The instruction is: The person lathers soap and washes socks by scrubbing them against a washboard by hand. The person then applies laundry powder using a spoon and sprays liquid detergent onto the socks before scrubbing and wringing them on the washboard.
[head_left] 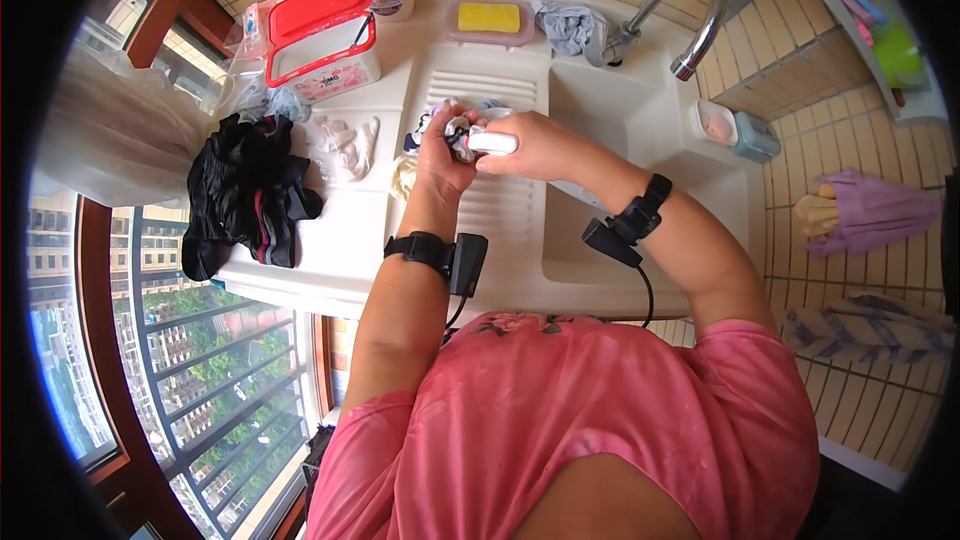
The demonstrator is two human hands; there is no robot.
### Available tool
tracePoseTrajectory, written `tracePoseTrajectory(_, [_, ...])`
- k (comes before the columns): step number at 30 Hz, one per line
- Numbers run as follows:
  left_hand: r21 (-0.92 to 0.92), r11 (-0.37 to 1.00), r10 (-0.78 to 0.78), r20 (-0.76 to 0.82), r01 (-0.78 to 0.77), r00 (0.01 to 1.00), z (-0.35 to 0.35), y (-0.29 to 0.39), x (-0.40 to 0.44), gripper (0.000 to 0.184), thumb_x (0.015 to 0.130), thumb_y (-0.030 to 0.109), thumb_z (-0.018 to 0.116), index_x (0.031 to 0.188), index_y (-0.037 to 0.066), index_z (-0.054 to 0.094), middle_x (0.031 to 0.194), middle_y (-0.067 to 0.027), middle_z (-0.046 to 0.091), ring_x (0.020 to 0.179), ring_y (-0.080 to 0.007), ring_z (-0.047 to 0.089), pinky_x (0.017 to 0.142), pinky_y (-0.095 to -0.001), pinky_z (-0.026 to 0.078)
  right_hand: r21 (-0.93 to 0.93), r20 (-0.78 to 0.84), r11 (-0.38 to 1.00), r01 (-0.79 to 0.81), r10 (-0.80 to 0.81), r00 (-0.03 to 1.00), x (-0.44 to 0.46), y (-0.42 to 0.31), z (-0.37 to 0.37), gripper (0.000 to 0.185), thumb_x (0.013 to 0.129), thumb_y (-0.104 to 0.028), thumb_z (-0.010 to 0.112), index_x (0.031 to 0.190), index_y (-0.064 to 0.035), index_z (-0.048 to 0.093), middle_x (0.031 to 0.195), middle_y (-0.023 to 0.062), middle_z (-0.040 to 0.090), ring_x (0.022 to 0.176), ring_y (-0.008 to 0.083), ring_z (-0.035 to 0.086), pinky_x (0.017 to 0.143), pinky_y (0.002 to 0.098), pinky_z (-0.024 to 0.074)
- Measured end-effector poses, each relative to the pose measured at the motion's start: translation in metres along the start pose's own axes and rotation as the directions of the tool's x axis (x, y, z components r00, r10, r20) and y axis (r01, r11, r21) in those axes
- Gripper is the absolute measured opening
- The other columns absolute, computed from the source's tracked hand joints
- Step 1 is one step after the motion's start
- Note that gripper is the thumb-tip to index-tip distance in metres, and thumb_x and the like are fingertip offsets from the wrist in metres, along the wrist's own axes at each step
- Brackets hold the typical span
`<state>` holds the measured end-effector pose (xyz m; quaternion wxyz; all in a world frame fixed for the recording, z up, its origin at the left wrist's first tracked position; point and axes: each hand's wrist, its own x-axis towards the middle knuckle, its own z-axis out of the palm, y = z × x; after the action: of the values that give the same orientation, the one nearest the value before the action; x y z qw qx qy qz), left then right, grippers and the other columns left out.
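Observation:
Over the ribbed washboard (515, 210) of the sink counter, both hands are close together. My left hand (440, 155) is closed on a bunched wet garment (458, 130), white with dark patches. My right hand (540, 145) grips a white oblong piece (493, 143) with a little red at its left end. That piece presses against the garment; I cannot tell if it is a brush or soap. Pale yellow cloth (404, 175) lies by my left wrist. Part of the garment is hidden under my fingers.
To the left lie black clothes (245, 190) and a white cloth (345, 148), with a red-lidded box (325, 70) behind. A yellow sponge (489, 17) sits in a tray at the back. Right are the sink basin (600, 240), grey cloth (570, 28), faucet (705, 30) and soap dish (712, 125).

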<state>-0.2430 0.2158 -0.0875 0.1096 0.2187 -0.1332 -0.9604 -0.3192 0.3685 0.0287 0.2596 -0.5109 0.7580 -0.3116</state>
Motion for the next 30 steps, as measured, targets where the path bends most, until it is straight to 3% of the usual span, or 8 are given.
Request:
tracePoseTrajectory(3, [-0.032, 0.999, 0.001, -0.009, -0.001, 1.000, 0.002, 0.000, -0.002, 0.023, 0.097, 0.031, 0.064, 0.103, 0.009, 0.062, 0.096, -0.0113, 0.070, 0.090, -0.0273, 0.068, 0.089, -0.0447, 0.056, -0.021, 0.001, 0.999, -0.046, 0.046, 0.999, 0.005, 0.001, 0.004, 0.034, 0.079, -0.032, 0.075, 0.102, -0.0078, 0.073, 0.094, 0.0197, 0.072, 0.090, 0.0377, 0.069, 0.084, 0.0434, 0.0541])
tracePoseTrajectory(6, [-0.061, 0.998, -0.001, 0.017, 0.002, 1.000, -0.001, 0.003, -0.002, 0.022, 0.098, 0.030, 0.063, 0.105, 0.010, 0.062, 0.100, -0.0115, 0.070, 0.093, -0.0276, 0.068, 0.090, -0.0451, 0.056, -0.140, -0.044, 0.986, -0.090, 0.085, 0.995, 0.008, 0.004, 0.006, 0.030, 0.081, -0.031, 0.076, 0.099, -0.0063, 0.072, 0.088, 0.0181, 0.071, 0.083, 0.0351, 0.069, 0.078, 0.0423, 0.0536])
tracePoseTrajectory(15, [0.010, 1.000, -0.007, -0.079, 0.007, 0.997, 0.003, 0.002, -0.002, 0.015, 0.099, 0.018, 0.058, 0.114, 0.017, 0.061, 0.112, -0.0056, 0.069, 0.093, -0.0253, 0.068, 0.082, -0.0473, 0.058, -0.080, -0.012, 0.981, -0.174, 0.174, 0.985, 0.001, 0.006, -0.002, 0.033, 0.078, -0.033, 0.075, 0.100, -0.0081, 0.074, 0.096, 0.0184, 0.073, 0.089, 0.0356, 0.070, 0.082, 0.0433, 0.0550])
tracePoseTrajectory(19, [0.016, 0.996, -0.087, -0.118, 0.089, 0.989, 0.008, 0.016, -0.005, 0.011, 0.097, 0.017, 0.063, 0.107, 0.016, 0.063, 0.097, -0.0030, 0.068, 0.087, -0.0194, 0.066, 0.074, -0.0391, 0.056, -0.078, -0.133, 0.983, -0.166, 0.155, 0.979, 0.004, 0.019, -0.006, 0.035, 0.079, -0.034, 0.075, 0.102, -0.0076, 0.074, 0.092, 0.0195, 0.072, 0.087, 0.0341, 0.070, 0.080, 0.0426, 0.0555])
tracePoseTrajectory(22, [-0.002, 0.998, -0.060, -0.238, 0.062, 0.969, 0.012, 0.030, -0.009, 0.011, 0.095, 0.022, 0.068, 0.098, 0.013, 0.063, 0.078, 0.0003, 0.062, 0.072, -0.0149, 0.062, 0.061, -0.0330, 0.052, 0.043, 0.060, 0.932, -0.361, 0.358, 0.932, 0.000, 0.027, -0.020, 0.037, 0.079, -0.036, 0.075, 0.103, -0.0075, 0.075, 0.091, 0.0197, 0.073, 0.087, 0.0339, 0.071, 0.081, 0.0430, 0.0559])
tracePoseTrajectory(24, [0.012, 0.989, -0.147, -0.030, 0.147, 0.989, -0.004, 0.052, -0.004, 0.017, 0.094, 0.026, 0.070, 0.094, 0.011, 0.061, 0.070, 0.0008, 0.056, 0.060, -0.0155, 0.057, 0.049, -0.0311, 0.046, 0.070, 0.004, 0.930, -0.362, 0.362, 0.932, -0.002, 0.042, -0.018, 0.037, 0.080, -0.036, 0.075, 0.103, -0.0069, 0.074, 0.089, 0.0183, 0.073, 0.080, 0.0318, 0.072, 0.076, 0.0415, 0.0575])
tracePoseTrajectory(26, [0.266, 0.962, 0.144, -0.294, -0.064, 0.945, 0.002, 0.055, -0.009, 0.019, 0.093, 0.027, 0.070, 0.091, 0.011, 0.061, 0.066, -0.0022, 0.051, 0.053, -0.0162, 0.052, 0.043, -0.0316, 0.040, 0.002, -0.031, 0.941, -0.337, 0.337, 0.941, -0.006, 0.052, -0.017, 0.037, 0.080, -0.035, 0.075, 0.103, -0.0063, 0.074, 0.089, 0.0182, 0.074, 0.078, 0.0316, 0.072, 0.076, 0.0410, 0.0575])
tracePoseTrajectory(30, [0.510, 0.859, 0.248, -0.332, -0.048, 0.910, 0.000, 0.073, -0.020, 0.017, 0.091, 0.025, 0.073, 0.095, 0.010, 0.066, 0.070, -0.0015, 0.054, 0.056, -0.0162, 0.053, 0.047, -0.0329, 0.043, -0.107, -0.039, 0.946, -0.307, 0.305, 0.952, -0.008, 0.050, -0.020, 0.037, 0.080, -0.035, 0.075, 0.103, -0.0054, 0.074, 0.090, 0.0183, 0.074, 0.080, 0.0324, 0.072, 0.076, 0.0408, 0.0571])
